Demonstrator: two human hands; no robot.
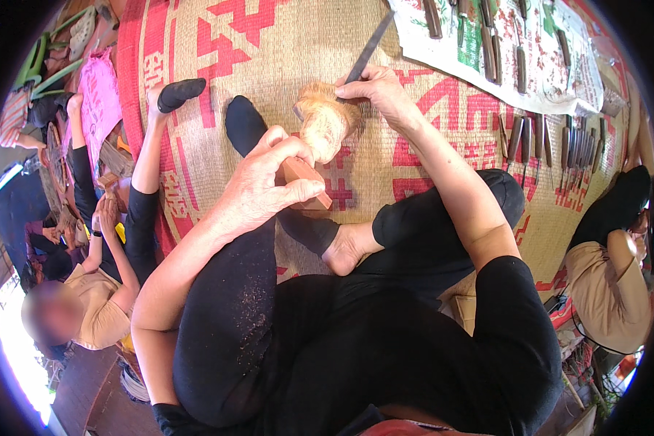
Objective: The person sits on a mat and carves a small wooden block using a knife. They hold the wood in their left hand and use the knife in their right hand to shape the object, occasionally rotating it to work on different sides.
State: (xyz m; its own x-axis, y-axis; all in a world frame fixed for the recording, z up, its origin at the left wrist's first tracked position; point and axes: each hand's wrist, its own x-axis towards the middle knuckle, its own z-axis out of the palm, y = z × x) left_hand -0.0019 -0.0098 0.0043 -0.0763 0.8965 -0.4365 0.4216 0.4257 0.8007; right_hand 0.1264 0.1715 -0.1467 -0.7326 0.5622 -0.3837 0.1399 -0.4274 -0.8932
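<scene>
My left hand (269,178) is closed round a reddish-brown, flat-sided wooden block (303,180), its thumb pressed along the near side. Just beyond the block is a pale, rounded wood carving (323,125) with a rough, fibrous-looking top; I cannot tell whether the two are one piece. My right hand (376,94) pinches a long, flat, dark metal file (369,49), which slants up and to the right, away from me. Its fingers are close against the carving's upper right side. Where the file's lower end meets the carving is hidden by the fingers.
A patterned red and straw mat (218,65) lies under everything. Several dark-handled carving tools (516,138) lie at the right, with more on a printed white sheet (443,54). My folded legs (225,320) carry wood dust. Other people (98,305) sit on both sides.
</scene>
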